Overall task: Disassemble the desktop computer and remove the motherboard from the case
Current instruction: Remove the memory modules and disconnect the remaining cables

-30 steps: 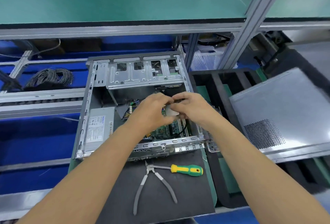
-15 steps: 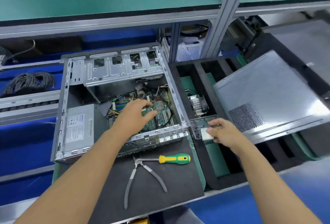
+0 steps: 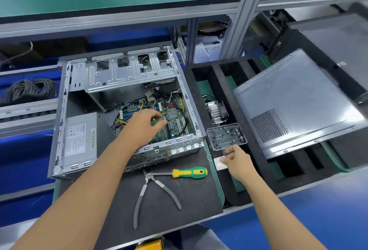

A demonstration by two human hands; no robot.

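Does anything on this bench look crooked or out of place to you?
One thing: the grey side panel lies askew across the black slotted tray, propped at an angle over several slots rather than flat. Otherwise it looks orderly: pliers and screwdriver lie beside the open case, and screws sit in a clear dish.

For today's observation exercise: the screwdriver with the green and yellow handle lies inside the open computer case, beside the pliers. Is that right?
Not quite. The head view shows the screwdriver lying outside the computer case, on the dark mat in front of it. It is beside the pliers.
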